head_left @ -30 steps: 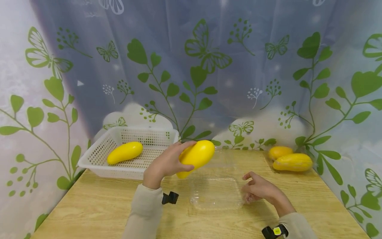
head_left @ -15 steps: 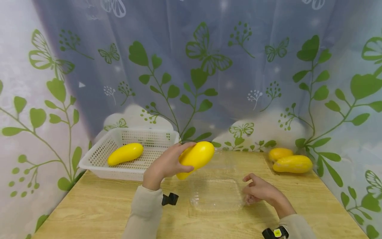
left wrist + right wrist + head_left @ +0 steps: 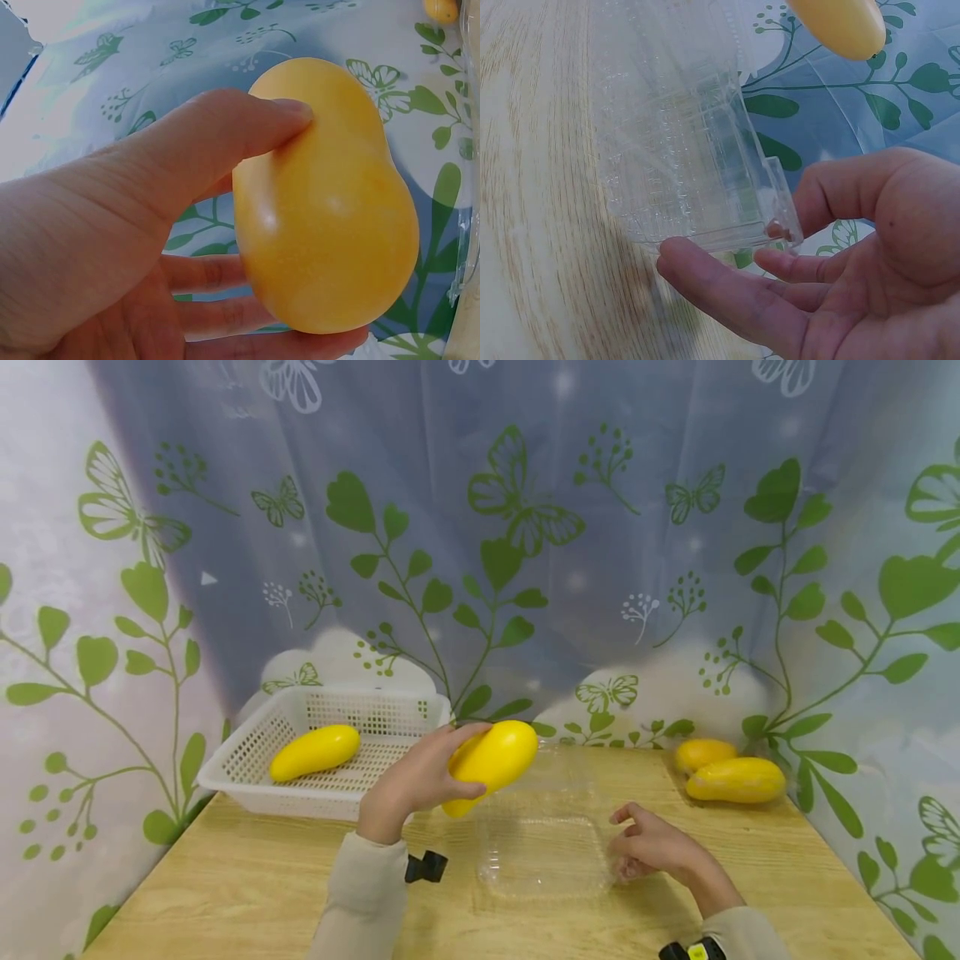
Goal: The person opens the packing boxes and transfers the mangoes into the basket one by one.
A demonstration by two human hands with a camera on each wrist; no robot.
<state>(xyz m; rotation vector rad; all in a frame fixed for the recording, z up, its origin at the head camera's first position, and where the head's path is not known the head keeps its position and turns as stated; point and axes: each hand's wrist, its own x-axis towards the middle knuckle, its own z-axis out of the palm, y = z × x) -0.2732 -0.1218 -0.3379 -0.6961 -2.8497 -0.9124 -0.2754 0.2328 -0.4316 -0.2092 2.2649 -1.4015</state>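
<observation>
- Barely anything differs from half a second ago: the head view sits slightly higher, but the left hand (image 3: 420, 777) grips the yellow fruit (image 3: 498, 756) up by the clear box's (image 3: 547, 858) left side.
- The right hand (image 3: 648, 843), fingers bent, holds the box's right edge.
- Only the left wrist view shows the thumb (image 3: 255, 124) across the fruit.

Basket (image 3: 300, 802): to your left on the table (image 3: 225, 877), inner fruit (image 3: 315, 753) lying in it.
Box (image 3: 543, 860): on the table before you, right of the basket.
Held fruit (image 3: 498, 758): in your left hand (image 3: 423, 777) — near the box's left side.
Right hand (image 3: 656, 847): touching the box's right edge.
Front fruit (image 3: 735, 782): far right, back fruit (image 3: 701, 752) just behind it.
Curtain (image 3: 570, 585): behind everything — and along both your sides.
</observation>
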